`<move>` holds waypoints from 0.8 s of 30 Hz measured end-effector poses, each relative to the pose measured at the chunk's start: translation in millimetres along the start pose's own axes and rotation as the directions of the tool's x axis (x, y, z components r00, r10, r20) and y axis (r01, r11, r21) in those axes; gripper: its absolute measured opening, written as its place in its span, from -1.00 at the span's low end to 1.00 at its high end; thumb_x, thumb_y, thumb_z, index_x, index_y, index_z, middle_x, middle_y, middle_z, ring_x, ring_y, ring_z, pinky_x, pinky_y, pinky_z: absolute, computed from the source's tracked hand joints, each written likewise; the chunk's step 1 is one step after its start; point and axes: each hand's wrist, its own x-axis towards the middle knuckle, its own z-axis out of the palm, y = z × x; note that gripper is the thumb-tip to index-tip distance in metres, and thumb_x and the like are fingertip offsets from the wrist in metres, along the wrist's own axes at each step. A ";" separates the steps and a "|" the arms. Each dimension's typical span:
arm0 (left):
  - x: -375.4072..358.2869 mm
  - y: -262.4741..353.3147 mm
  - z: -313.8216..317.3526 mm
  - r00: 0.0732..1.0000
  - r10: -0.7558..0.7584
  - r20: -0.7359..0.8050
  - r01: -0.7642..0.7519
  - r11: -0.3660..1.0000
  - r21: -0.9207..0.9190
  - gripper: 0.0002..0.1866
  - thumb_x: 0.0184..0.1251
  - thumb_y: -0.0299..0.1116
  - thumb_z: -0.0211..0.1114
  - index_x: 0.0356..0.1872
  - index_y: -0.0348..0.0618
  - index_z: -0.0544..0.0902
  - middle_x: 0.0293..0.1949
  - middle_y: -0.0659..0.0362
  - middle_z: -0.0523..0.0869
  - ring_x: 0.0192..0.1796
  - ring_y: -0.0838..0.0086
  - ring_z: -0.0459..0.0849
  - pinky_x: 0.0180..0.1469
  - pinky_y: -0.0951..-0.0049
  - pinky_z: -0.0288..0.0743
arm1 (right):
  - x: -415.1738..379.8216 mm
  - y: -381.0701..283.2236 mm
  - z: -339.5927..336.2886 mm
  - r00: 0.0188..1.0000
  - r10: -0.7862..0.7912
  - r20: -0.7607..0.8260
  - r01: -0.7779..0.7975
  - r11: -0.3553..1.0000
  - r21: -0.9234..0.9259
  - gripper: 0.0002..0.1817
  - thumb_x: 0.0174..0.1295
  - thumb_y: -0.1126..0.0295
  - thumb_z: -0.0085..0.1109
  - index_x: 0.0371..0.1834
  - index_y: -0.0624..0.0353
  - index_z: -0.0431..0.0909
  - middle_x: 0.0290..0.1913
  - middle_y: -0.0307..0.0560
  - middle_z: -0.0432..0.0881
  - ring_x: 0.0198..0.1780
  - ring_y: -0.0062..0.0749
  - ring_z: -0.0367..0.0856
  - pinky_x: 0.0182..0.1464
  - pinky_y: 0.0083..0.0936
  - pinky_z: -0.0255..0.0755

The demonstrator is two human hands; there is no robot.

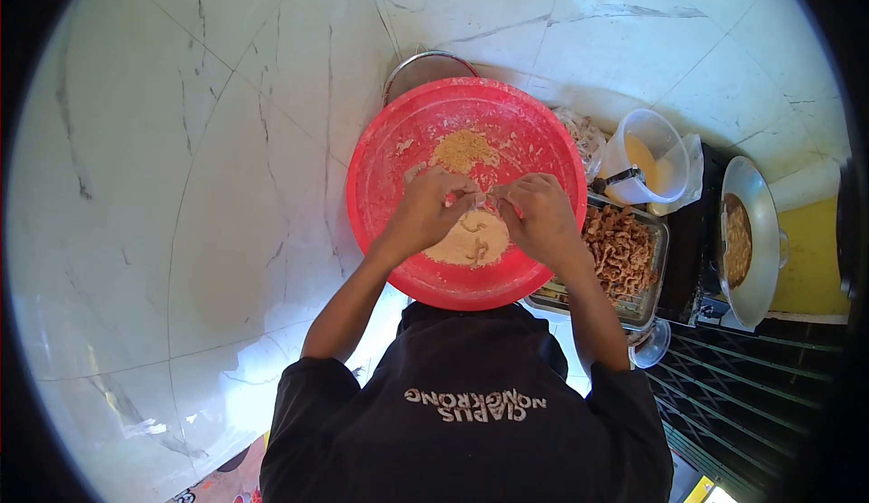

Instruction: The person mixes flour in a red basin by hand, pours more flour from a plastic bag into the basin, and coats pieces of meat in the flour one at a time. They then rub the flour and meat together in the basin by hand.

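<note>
Both hands hover over a wide red plastic basin (371, 163), dusted white inside. My left hand (431, 208) has its fingers pinched together, and my right hand (541, 218) does the same just across from it. The fingertips nearly meet over the middle of the basin. Something small and pale shows between them, too small to name. Below the fingers lies a mound of pale flour (444, 248) with a few thin coated strips (477, 248) on it. Towards the far wall of the basin is a heap of yellowish crumbs (463, 151).
To the right, a metal tray (641, 315) holds many brown fried pieces (619, 251). Behind it stand a clear tub of yellowish liquid (654, 145) and a plastic bag (581, 134). Further right is a wok (766, 231) with brown contents. A marbled tile wall (244, 141) borders the left.
</note>
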 end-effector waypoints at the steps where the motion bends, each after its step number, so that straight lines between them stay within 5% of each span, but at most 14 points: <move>1: -2.5 1.1 3.8 0.999 0.019 -0.026 -0.018 0.999 0.034 -0.85 0.34 -0.27 0.39 -0.23 -0.10 0.79 -0.42 0.16 0.71 -0.29 0.33 0.61 0.29 0.09 0.30 | -1.4 0.6 3.5 1.000 0.006 -0.005 -0.006 0.999 -0.034 -0.90 0.21 0.47 0.22 -0.28 0.18 0.71 -0.37 -0.03 0.72 -0.21 -0.12 0.68 -0.02 -0.15 0.46; 4: -4.8 2.9 5.9 0.998 -0.066 -0.008 0.066 0.997 0.043 -0.84 0.36 -0.24 0.38 -0.27 -0.08 0.79 -0.45 0.18 0.68 -0.24 0.35 0.61 0.37 -0.02 0.16 | -3.3 1.3 12.4 0.995 0.095 0.011 -0.095 0.994 -0.056 -0.90 0.18 0.45 0.22 -0.30 0.14 0.72 -0.39 -0.03 0.72 -0.20 -0.14 0.69 -0.04 -0.16 0.47; 9: -9.8 -1.4 11.6 0.991 -0.128 0.026 0.127 0.990 0.056 -0.84 0.37 -0.25 0.37 -0.26 -0.10 0.79 -0.43 0.18 0.70 -0.24 0.33 0.62 0.36 0.07 0.20 | -11.1 7.8 40.2 0.960 0.281 -0.005 -0.281 0.959 -0.043 -0.84 0.19 0.43 0.20 -0.23 0.12 0.75 -0.39 0.00 0.73 -0.29 -0.07 0.71 -0.19 -0.12 0.54; 13: -16.5 -3.1 14.3 0.990 -0.105 -0.093 0.107 0.994 0.023 -0.83 0.36 -0.27 0.38 -0.24 -0.14 0.80 -0.40 0.16 0.74 -0.22 0.34 0.65 0.28 0.14 0.27 | -31.5 49.0 75.2 0.828 0.560 0.035 -0.561 0.827 0.031 -0.83 0.26 0.41 0.20 -0.18 0.19 0.75 -0.38 0.06 0.75 -0.33 0.01 0.73 -0.25 -0.13 0.59; 16: -18.4 -10.6 18.0 0.974 -0.191 -0.121 0.180 0.979 -0.101 -0.82 0.38 -0.29 0.38 -0.20 -0.16 0.80 -0.34 0.14 0.79 -0.20 0.37 0.67 0.29 0.18 0.28 | -44.4 66.9 93.1 0.782 0.584 0.221 -0.615 0.661 0.429 -0.80 0.32 0.40 0.21 -0.12 0.25 0.74 -0.35 0.19 0.74 -0.28 0.06 0.75 -0.21 -0.15 0.59; 19: -25.2 -20.1 32.3 0.964 -0.265 -0.030 0.251 0.940 -0.232 -0.78 0.44 -0.21 0.31 -0.14 -0.08 0.81 -0.32 0.19 0.79 -0.06 0.32 0.69 0.40 -0.06 0.11 | -54.9 69.8 100.5 0.804 0.479 0.353 -0.593 0.696 0.405 -0.74 0.34 0.42 0.21 0.01 0.30 0.70 -0.31 0.32 0.71 -0.19 0.17 0.74 -0.17 -0.12 0.58; 22: -40.3 -48.8 59.4 0.954 -0.249 0.168 0.279 0.941 -0.192 -0.75 0.47 -0.24 0.30 -0.02 -0.15 0.78 -0.17 0.05 0.81 0.06 0.27 0.73 0.41 0.19 0.23 | -69.1 77.7 115.9 0.856 0.405 0.322 -0.498 0.814 0.299 -0.68 0.33 0.45 0.20 0.10 0.33 0.65 -0.21 0.40 0.70 -0.12 0.24 0.72 -0.10 -0.08 0.58; 24: -50.8 -60.0 73.4 0.935 -0.262 0.240 0.255 0.965 0.061 -0.68 0.51 -0.21 0.24 0.12 -0.14 0.71 -0.03 -0.02 0.78 0.14 0.16 0.71 0.38 0.19 0.30 | -67.1 75.6 102.9 0.832 0.468 0.297 -0.539 0.809 0.234 -0.68 0.34 0.47 0.17 0.12 0.33 0.63 -0.15 0.40 0.69 -0.07 0.27 0.70 -0.04 -0.08 0.58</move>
